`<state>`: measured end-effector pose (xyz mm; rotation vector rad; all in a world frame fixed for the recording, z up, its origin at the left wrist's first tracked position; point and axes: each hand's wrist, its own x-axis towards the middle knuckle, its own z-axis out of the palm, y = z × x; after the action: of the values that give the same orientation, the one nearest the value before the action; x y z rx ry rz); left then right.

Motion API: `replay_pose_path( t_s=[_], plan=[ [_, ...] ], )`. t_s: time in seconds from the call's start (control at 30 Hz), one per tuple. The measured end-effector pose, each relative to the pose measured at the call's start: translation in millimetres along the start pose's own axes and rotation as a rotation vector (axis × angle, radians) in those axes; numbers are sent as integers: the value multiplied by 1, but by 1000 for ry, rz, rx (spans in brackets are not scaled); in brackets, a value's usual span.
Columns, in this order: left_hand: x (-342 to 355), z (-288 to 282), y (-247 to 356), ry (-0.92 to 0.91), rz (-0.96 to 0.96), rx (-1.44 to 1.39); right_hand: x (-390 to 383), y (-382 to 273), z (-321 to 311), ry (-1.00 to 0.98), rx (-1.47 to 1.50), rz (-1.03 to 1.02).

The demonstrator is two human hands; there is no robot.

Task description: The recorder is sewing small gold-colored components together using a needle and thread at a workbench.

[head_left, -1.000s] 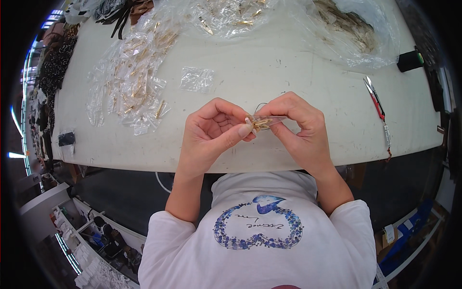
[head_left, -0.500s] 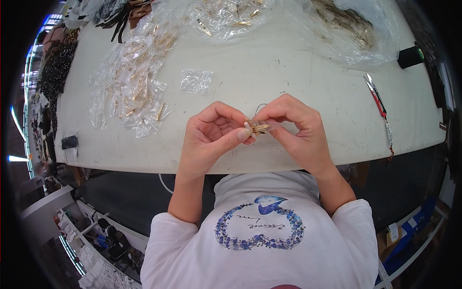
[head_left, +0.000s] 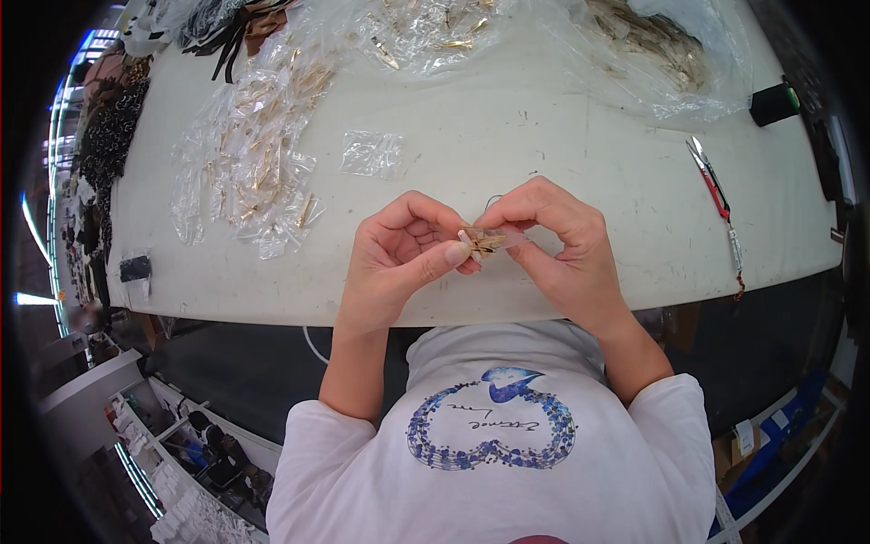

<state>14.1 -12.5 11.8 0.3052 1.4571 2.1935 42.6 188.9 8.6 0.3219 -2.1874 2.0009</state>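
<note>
Presently, the small clear packet (head_left: 490, 242) with gold-coloured pieces is located between the two hands, above the pale table (head_left: 544, 127). Left hand (head_left: 390, 249): thumb and index finger pinched on the packet's left end, remaining fingers curled loosely inward. Right hand (head_left: 573, 243): thumb and index finger closed on the clear right end. Farther right, red-handled scissors (head_left: 713, 189) lie on the table, well apart from both hands.

Between the fingertips (head_left: 455, 253), shiny gold-toned metal pieces (head_left: 487, 244) and glossy clear plastic (head_left: 513, 239); beneath them, a matt, scuffed tabletop (head_left: 471, 136).
</note>
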Motion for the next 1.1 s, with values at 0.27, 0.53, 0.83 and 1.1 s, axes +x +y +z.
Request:
replay_pose_path(
  t_s=[0.27, 0.53, 0.83, 1.1],
  plan=[
    [0, -11, -19, -136, -128, -777, 6, -24, 8, 30, -152, -93],
    [-2, -20, -26, -221, -108, -941, 10, -25, 24, 96, -276, -293],
    [-3, -22, -23, -202, -112, -907, 14, -25, 27, 108, -383, -354],
    [-4, -24, -22, -170, -87, -787, 13, -21, 24, 92, -415, -352]
  ],
)
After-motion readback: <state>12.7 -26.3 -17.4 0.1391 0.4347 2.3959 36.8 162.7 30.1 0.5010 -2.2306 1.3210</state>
